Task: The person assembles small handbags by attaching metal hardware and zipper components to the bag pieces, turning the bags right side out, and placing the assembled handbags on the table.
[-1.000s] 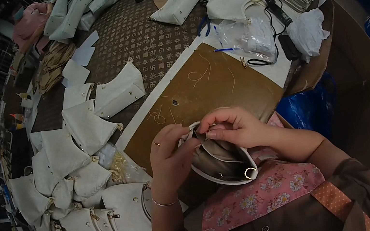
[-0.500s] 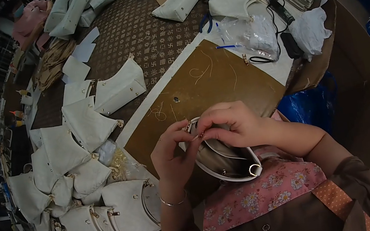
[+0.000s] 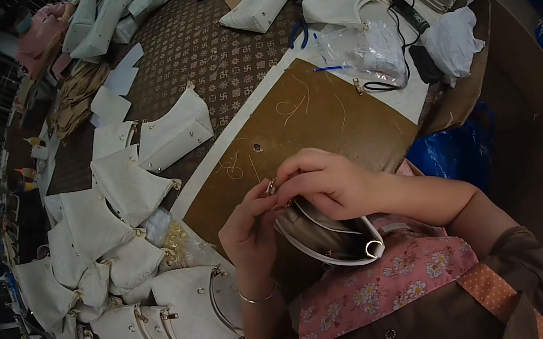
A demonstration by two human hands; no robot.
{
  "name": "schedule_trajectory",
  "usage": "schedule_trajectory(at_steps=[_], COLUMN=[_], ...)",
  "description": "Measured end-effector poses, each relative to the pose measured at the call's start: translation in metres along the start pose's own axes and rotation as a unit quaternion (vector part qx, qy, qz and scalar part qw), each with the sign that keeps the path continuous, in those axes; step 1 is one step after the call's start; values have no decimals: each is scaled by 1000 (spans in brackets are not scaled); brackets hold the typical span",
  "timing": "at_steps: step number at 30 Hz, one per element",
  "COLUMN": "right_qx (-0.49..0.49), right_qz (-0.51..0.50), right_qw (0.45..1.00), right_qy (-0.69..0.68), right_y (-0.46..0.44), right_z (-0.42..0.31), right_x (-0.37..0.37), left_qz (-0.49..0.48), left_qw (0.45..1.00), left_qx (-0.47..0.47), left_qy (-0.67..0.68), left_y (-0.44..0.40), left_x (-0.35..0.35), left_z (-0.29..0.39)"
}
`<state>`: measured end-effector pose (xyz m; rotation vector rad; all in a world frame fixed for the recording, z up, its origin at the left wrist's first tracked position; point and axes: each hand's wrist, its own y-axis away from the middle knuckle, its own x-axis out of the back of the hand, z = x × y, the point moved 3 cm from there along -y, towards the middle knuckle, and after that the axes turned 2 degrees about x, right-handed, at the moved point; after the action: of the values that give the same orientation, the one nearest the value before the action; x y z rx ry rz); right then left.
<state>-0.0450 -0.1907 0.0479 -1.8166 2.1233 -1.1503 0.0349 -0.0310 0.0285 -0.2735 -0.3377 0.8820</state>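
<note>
Well, brown board (image 3: 319, 111): big and flat, with bits of thread on top.
Right arm (image 3: 434, 199): comes in from the right of the board, elbow bent, and lies across toward the board's near part.
Left arm (image 3: 268, 328): pokes up from the near side of the board, with its hand at the top.
Open white bag (image 3: 326, 239): over the board's near part, its mouth wide so the inside shows.
Right hand (image 3: 328, 185): over the board too, its back showing, fingers curled and pinching the bag's left end.
Left hand (image 3: 248, 234): over the board's near left edge, bent in to meet the right hand; both pinch together, and fingers hide the very spot.
Bracelet (image 3: 261, 298): on the left wrist, by the board's near side.
</note>
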Motion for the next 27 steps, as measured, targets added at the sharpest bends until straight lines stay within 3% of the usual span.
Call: schedule_trajectory(at_steps=[2, 4, 9, 12, 14, 18, 20, 24, 27], right_qx=[46, 17, 1, 10, 4, 38, -15, -32, 11], right_qz=[-37, -19, -44, -107, -46, -27, 23, 0, -15], right_qw=[997, 999, 998, 987, 998, 999, 998, 996, 996], right_qy=[50, 29, 46, 121, 39, 9, -60, -88, -85], right_y=[-4, -7, -21, -23, -19, -12, -8, -6, -7], right_z=[2, 6, 2, 3, 16, 23, 25, 23, 20], right_x=[-5, -12, -14, -18, -20, -17, -16, -18, -18], left_qz=[19, 37, -11, 27, 48, 63, 81, 109, 81], left_qw=[999, 996, 997, 996, 998, 997, 997, 994, 996], left_qx=[16, 31, -74, -53, -47, -35, -17, -3, -19], left_qy=[35, 70, 7, -59, -21, 6, 5, -18, -40], left_y=[5, 7, 6, 15, 14, 13, 12, 10, 9], left_x=[0, 1, 3, 6, 4, 6, 4, 7, 8], left_z=[-5, -5, -2, -3, -3, -3, -1, -1, 0])
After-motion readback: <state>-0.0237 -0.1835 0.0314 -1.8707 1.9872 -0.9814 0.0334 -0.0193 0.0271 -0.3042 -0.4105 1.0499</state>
